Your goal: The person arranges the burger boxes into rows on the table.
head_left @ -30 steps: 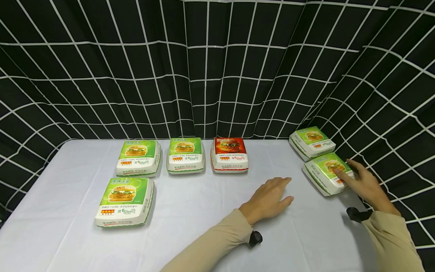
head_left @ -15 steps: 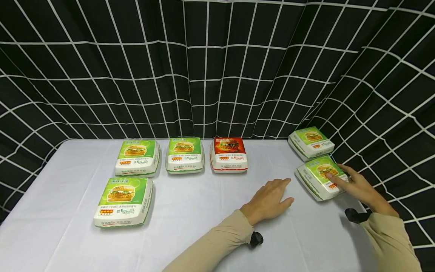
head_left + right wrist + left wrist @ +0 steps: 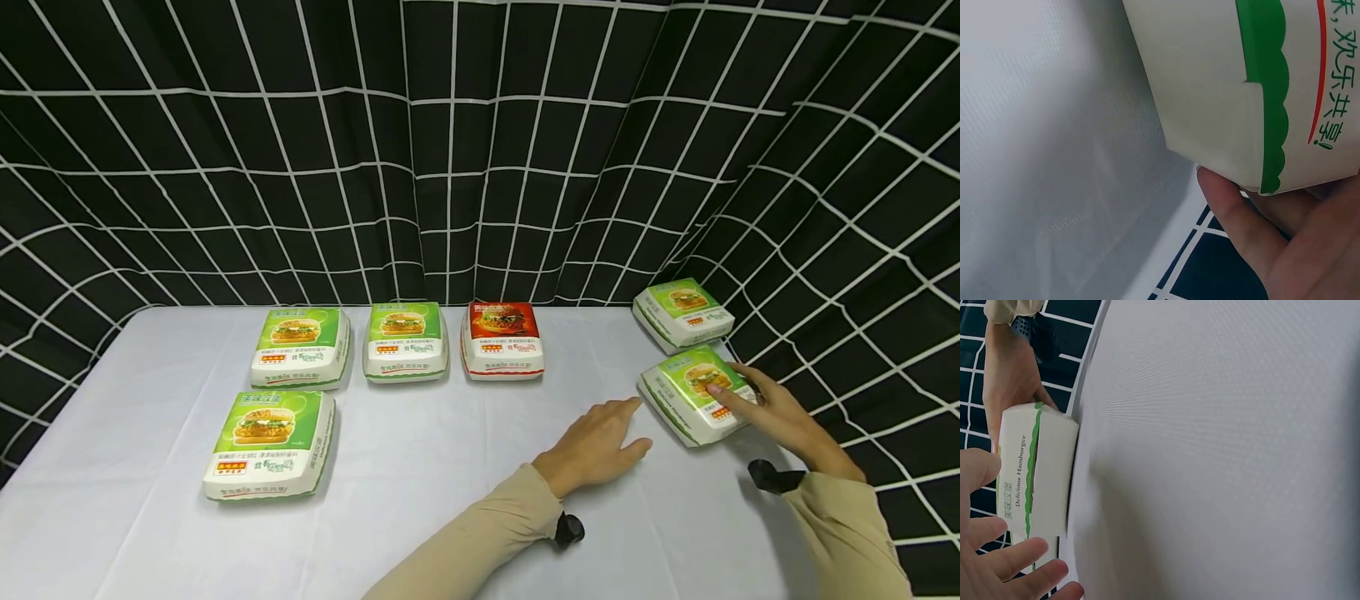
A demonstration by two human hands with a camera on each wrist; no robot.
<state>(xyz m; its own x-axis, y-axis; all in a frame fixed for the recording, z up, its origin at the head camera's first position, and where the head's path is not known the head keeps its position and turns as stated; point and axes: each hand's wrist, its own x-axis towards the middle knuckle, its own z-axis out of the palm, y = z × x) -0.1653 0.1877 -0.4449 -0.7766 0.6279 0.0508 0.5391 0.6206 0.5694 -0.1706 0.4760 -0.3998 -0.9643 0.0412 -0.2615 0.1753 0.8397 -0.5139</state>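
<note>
My right hand (image 3: 787, 417) grips a green and white hamburger box (image 3: 693, 400) at its right side, thumb on the top face and the other fingers around the far side. The box sits askew at the right of the table, just in front of a second green hamburger box (image 3: 684, 312). My left hand (image 3: 596, 442) is held with fingers extended, close to the near box's left corner; I cannot tell if it touches. In the left wrist view its spread fingers (image 3: 1025, 559) overlap the box (image 3: 1050, 481). The right wrist view shows fingers (image 3: 1235, 212) against the box's edge.
A red hamburger box (image 3: 504, 342) and two green boxes, one at middle (image 3: 407, 342) and one at left (image 3: 300, 348), form a back row. Another green box (image 3: 270, 446) lies in front at left. A black gridded curtain (image 3: 450, 150) surrounds the white table (image 3: 450, 500).
My right hand has drawn the gripped hamburger box leftward and slightly nearer, toward my left hand. The left hand has hardly moved.
</note>
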